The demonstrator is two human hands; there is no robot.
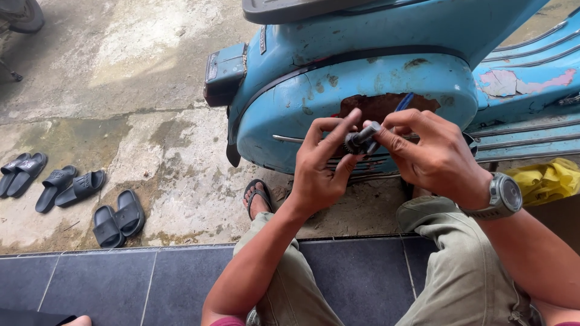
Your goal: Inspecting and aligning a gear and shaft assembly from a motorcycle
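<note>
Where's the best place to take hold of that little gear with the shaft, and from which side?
Take the gear shaft by its smooth grey shaft end, coming from the right: it lies roughly level, shaft pointing right, where the right hand already pinches it. The toothed dark gear end faces left; the left hand has its fingertips on that rim, so it is probably better steadied than gripped there.

Bare forearms, olive trousers, a chunky wristwatch

The right wrist carries a grey wristwatch (503, 196) with a round face; olive-green trousers (459, 271) cover both knees, and a dark flip-flop sandal (258, 194) sits on one foot.
</note>
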